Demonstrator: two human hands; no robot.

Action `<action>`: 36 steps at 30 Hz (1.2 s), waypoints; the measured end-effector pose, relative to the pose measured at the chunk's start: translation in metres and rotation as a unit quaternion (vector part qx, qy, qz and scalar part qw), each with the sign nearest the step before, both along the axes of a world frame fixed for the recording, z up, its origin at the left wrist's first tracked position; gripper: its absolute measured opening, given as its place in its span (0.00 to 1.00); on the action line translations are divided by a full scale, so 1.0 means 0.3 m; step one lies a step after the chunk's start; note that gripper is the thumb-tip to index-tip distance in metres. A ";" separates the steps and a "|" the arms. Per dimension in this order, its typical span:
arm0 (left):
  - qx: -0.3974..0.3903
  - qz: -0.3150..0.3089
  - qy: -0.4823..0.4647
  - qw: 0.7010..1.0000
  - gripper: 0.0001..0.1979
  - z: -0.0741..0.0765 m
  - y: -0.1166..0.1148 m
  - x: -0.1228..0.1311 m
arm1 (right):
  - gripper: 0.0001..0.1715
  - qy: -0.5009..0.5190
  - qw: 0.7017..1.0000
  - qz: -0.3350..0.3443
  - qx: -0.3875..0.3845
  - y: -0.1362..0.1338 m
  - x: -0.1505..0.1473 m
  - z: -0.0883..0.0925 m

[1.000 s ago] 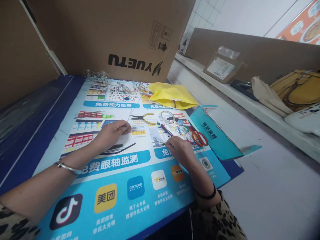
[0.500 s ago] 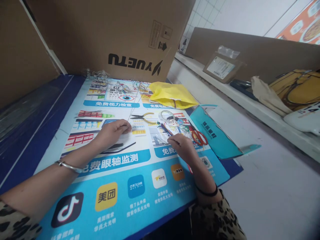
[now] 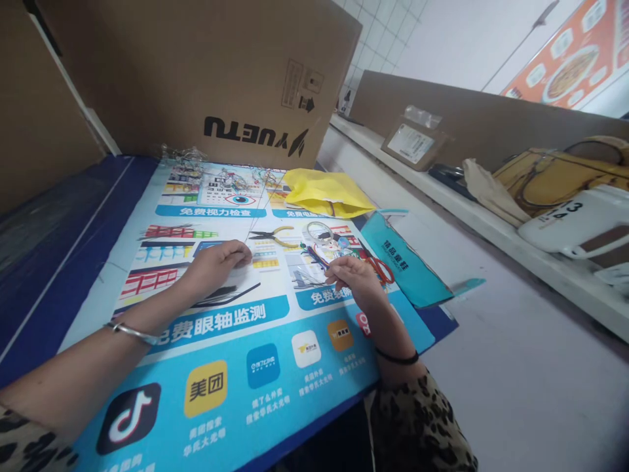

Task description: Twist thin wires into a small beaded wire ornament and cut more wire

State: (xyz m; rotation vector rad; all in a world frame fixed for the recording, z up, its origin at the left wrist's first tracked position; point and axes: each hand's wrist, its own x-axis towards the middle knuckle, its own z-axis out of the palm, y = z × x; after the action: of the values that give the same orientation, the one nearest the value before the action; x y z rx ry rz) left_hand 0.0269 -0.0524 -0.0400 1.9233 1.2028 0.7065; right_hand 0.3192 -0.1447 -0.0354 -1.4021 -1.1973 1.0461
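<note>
My left hand (image 3: pixel 221 265) is closed in a pinch above the printed sheet (image 3: pixel 268 301), and a thin wire (image 3: pixel 255 211) runs from its fingertips up toward a loose wire tangle (image 3: pixel 230 178). Yellow-handled pliers (image 3: pixel 275 236) lie with their jaws open just beyond those fingers. My right hand (image 3: pixel 351 275) is also pinched, apart from the left one; whatever sits between its fingertips is too small to make out. Close by it lie a bundle of coloured wires (image 3: pixel 314 254), a clear tape roll (image 3: pixel 317 234) and red-handled scissors (image 3: pixel 381 269). Dark thin strips (image 3: pixel 230 294) lie below my left hand.
A large cardboard box (image 3: pixel 196 72) stands behind the sheet. At the back right lie a yellow bag (image 3: pixel 327 190) and a teal piece of card (image 3: pixel 398 259). Along the right, a ledge (image 3: pixel 442 187) carries a brown packet (image 3: pixel 413 144) and a yellow handbag (image 3: pixel 555 177).
My right hand has turned so its pinched fingers show and point left. My left hand keeps its pinch. The whole view has shifted slightly.
</note>
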 end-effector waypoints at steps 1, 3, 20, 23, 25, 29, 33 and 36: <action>-0.002 0.000 -0.003 1.000 0.11 0.001 -0.001 0.000 | 0.14 0.003 1.000 -0.001 0.001 0.000 0.000 -0.001; -0.006 -0.001 -0.009 1.000 0.11 0.002 -0.001 0.000 | 0.13 0.002 1.000 -0.002 0.008 -0.001 -0.003 -0.001; 0.022 -0.021 -0.047 0.998 0.10 -0.044 0.025 -0.003 | 0.09 -0.043 0.999 -0.023 0.024 0.085 -0.212 0.014; 0.031 -0.008 -0.060 0.998 0.11 -0.046 0.023 -0.001 | 0.04 -0.092 0.994 0.039 0.049 0.167 -0.369 0.010; 0.042 0.000 -0.061 0.997 0.11 -0.045 0.022 -0.003 | 0.03 -0.153 0.985 0.057 0.050 0.220 -0.452 -0.004; 0.024 0.043 -0.099 0.994 0.09 -0.052 0.034 -0.009 | 0.04 -0.184 0.980 0.052 0.054 0.294 -0.524 -0.047; 0.024 0.057 -0.107 0.992 0.09 -0.063 0.046 -0.007 | 0.04 -0.201 0.977 0.050 0.054 0.312 -0.519 -0.079; 0.028 0.070 -0.103 0.992 0.10 -0.066 0.037 0.000 | 0.04 -0.220 0.973 0.046 0.059 0.302 -0.511 -0.081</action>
State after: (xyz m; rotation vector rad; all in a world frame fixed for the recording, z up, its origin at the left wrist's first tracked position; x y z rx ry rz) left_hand 0.0268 -0.0412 -0.0596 1.7741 1.2065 0.9969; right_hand 0.1659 -0.0542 -0.0597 -1.5416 -1.6299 0.7276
